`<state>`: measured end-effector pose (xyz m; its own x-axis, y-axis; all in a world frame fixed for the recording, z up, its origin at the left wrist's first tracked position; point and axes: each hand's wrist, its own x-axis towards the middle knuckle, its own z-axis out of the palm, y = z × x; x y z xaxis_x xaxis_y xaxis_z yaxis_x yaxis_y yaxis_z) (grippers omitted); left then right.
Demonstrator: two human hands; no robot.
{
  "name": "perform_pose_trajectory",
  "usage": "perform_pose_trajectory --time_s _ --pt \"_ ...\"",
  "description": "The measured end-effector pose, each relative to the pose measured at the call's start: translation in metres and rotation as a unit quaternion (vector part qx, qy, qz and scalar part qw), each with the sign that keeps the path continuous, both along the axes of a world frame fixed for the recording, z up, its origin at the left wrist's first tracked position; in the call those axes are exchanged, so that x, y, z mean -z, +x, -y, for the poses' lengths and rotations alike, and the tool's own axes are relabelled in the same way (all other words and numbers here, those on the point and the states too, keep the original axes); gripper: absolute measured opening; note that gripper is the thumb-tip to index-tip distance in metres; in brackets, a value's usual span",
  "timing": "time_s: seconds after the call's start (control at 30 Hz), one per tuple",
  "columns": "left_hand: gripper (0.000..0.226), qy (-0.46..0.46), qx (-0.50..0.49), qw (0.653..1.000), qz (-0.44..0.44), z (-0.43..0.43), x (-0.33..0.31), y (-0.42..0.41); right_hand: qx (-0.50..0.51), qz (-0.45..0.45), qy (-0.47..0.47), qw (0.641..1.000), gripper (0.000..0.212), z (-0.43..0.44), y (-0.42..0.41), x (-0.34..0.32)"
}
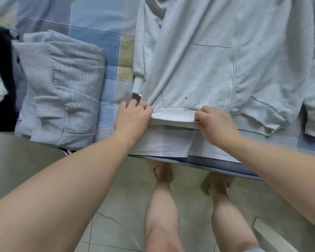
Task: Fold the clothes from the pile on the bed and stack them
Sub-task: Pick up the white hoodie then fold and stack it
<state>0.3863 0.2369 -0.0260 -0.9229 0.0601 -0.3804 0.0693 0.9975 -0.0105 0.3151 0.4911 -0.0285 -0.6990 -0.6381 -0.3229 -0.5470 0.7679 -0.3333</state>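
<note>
Fingers (137, 104) of left hand (133, 118) and right hand (215, 123) pinch the hoodie (207, 70) by its hem.

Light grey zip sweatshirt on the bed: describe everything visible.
The light grey knit zip sweatshirt lies front-up and creased on the blue patchwork bed cover, top out of frame. A white zip runs down the front; pocket seams show; a sleeve with ribbed cuff lies alongside. The left hand and right hand pinch the ribbed hem near the bed's edge.
</note>
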Motion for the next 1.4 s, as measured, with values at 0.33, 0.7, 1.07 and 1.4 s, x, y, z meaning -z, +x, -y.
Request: perform_pose_trajectory --time_s 0.33,0.7,1.07,1.4 --pt "0.034 0.030 0.045 0.997 0.052 -0.049 -0.023 -0.006 0.014 0.140 0.027 0.990 0.045 -0.025 -0.017 -0.026" --pt "0.045 0.125 0.108 0.985 -0.045 -0.254 0.020 -0.076 0.129 0.113 0.191 0.967 0.064 -0.223 -0.048 -0.002" --pt "0.056 -0.009 0.053 0.998 0.009 -0.272 0.021 -0.094 0.217 0.054 0.050 0.973 0.016 -0.268 -0.079 0.005" --pt "0.032 0.047 0.138 0.989 0.008 -0.348 0.016 -0.107 0.229 0.062 0.023 0.971 0.033 -0.375 -0.053 -0.020"
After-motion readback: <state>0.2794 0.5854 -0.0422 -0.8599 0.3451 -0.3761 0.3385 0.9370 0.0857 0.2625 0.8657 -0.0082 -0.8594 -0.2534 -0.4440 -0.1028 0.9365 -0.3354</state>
